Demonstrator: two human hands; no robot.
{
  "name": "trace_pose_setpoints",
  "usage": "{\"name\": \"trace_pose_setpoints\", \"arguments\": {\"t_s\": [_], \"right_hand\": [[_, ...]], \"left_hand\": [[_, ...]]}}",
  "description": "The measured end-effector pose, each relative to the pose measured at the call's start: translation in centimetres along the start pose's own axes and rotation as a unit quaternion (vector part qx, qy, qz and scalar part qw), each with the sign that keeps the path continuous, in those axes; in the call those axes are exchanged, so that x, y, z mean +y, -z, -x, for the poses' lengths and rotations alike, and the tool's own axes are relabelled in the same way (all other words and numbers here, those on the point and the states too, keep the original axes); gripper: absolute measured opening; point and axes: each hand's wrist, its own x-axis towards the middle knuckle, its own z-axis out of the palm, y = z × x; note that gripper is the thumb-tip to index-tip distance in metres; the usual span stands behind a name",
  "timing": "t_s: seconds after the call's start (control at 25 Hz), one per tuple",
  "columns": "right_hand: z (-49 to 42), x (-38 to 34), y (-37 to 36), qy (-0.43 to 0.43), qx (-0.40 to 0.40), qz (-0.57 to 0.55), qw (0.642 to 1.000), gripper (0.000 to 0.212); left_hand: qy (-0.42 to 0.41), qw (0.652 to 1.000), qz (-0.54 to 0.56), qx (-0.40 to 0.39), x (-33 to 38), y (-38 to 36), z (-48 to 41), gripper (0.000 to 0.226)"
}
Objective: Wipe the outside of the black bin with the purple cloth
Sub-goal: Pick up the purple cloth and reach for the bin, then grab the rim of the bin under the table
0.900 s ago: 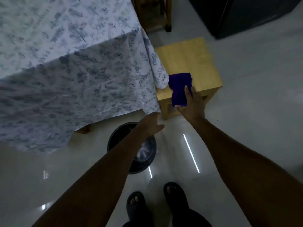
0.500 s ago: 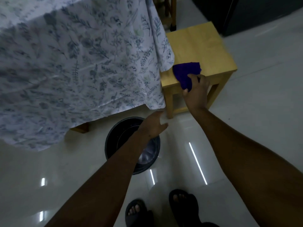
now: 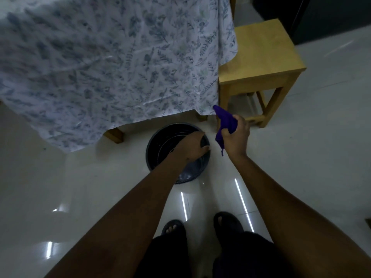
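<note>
A round black bin [image 3: 154, 145] stands upright on the pale floor, just in front of the table's hanging cloth. My left hand [image 3: 191, 146] grips its right rim, fingers curled over the edge. My right hand [image 3: 236, 137] is closed on a crumpled purple cloth [image 3: 225, 119], held in the air just right of the bin and apart from it; a tail of the cloth hangs below my fist.
A table draped in a floral cloth [image 3: 120, 57] overhangs the bin at the back. A wooden stool [image 3: 261, 53] stands to the right. Dark furniture [image 3: 321, 15] fills the far right corner. My sandalled feet [image 3: 200, 225] stand on glossy tile behind the bin.
My right hand lifted the purple cloth off the stool and brought it down beside the bin. My left hand dropped onto the bin's rim and closed on it.
</note>
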Motion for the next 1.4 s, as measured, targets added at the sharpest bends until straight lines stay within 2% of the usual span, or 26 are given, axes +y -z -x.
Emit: {"name": "trace_pose_setpoints", "arguments": {"t_s": [0.16,0.28,0.36,0.44,0.56,0.64,0.72,0.88,1.04,1.12,1.2,1.28,1.32,1.4], "right_hand": [[1.3,3.5,-2.3,-0.051,-0.050,0.008,0.997,0.054],[1.3,7.9,-4.1,-0.110,-0.088,-0.008,0.990,0.065],[1.0,10.2,-4.8,-0.142,-0.099,-0.027,0.985,0.069],[0.7,11.3,-5.2,-0.166,-0.118,-0.040,0.978,0.067],[0.5,11.9,-5.8,-0.169,-0.134,-0.062,0.975,0.056],[0.4,11.7,-6.2,-0.157,-0.147,-0.079,0.973,0.053],[0.6,11.1,-6.7,-0.158,-0.165,-0.096,0.969,0.058],[0.8,9.2,-6.7,-0.132,-0.209,-0.116,0.962,0.062],[1.3,8.1,-6.7,-0.110,-0.237,-0.141,0.955,0.057],[1.7,8.5,-7.3,-0.080,-0.274,-0.099,0.953,0.056],[2.6,10.0,-8.4,-0.029,-0.326,0.034,0.944,0.060],[4.1,11.7,-9.4,0.043,-0.376,0.202,0.903,0.071],[4.7,12.4,-10.0,0.086,-0.371,0.271,0.884,0.076],[5.0,13.1,-11.3,0.174,-0.311,0.345,0.869,0.078]], "left_hand": [[0.016,1.000,0.005,-0.026,-3.4,-3.0,-0.4,0.067],[0.033,0.995,0.029,-0.087,-6.3,-7.2,-0.4,0.052],[0.035,0.991,0.027,-0.129,-8.6,-10.2,-0.8,0.053],[0.002,0.988,-0.012,-0.154,-10.2,-12.2,-1.3,0.054],[-0.009,0.991,-0.067,-0.113,-10.6,-13.7,-2.3,0.029],[-0.013,0.991,-0.108,-0.082,-10.1,-12.5,-2.4,0.033],[-0.052,0.994,-0.097,-0.016,-10.2,-10.8,-2.6,0.035],[0.037,0.994,0.052,0.088,-11.4,-6.9,-1.8,0.025],[0.058,0.971,0.133,0.192,-14.2,-6.3,-0.3,0.024],[0.083,0.956,0.197,0.200,-15.6,-7.5,0.1,0.026],[0.112,0.938,0.263,0.195,-16.8,-9.4,0.6,0.027],[0.134,0.925,0.302,0.190,-17.6,-10.6,0.8,0.027],[0.138,0.920,0.313,0.191,-18.1,-10.9,0.7,0.027],[0.130,0.915,0.330,0.194,-18.7,-11.0,0.3,0.026]]}}
